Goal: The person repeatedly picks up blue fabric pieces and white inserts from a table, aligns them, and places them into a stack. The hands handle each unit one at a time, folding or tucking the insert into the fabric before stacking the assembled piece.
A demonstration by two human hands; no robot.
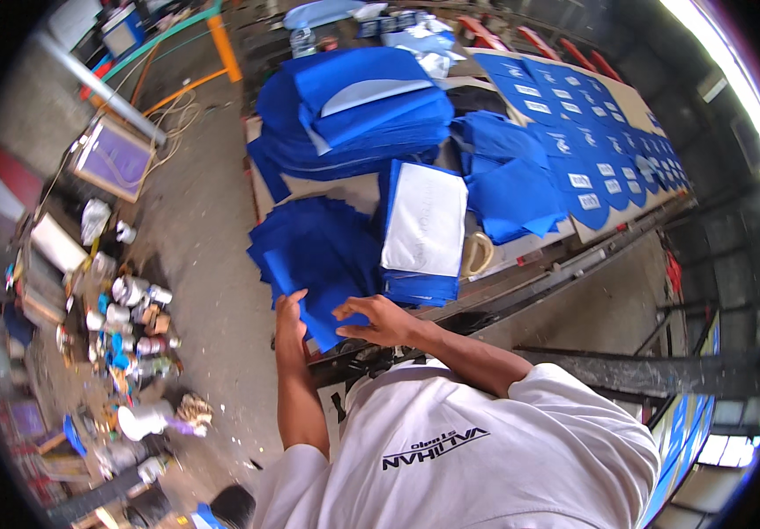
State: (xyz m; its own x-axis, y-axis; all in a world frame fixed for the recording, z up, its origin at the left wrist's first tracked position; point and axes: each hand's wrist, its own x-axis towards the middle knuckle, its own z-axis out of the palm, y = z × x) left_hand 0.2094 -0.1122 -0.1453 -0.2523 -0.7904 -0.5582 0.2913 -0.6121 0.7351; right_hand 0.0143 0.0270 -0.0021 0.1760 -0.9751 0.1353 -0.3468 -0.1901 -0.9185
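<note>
A fanned pile of blue fabric pieces lies at the table's near left corner. My left hand pinches the near left edge of a blue fabric piece that hangs slightly over the table edge. Just to its right, my right hand is held over the same piece, thumb and forefinger apart with a gap between them. Beside the pile stands a neat stack of blue fabric with a white sheet on top.
Behind are a tall heap of folded blue fabric and loose blue pieces. A roll of tape sits near the table's front edge. Printed blue panels cover a board at right. Bottles and clutter lie on the floor at left.
</note>
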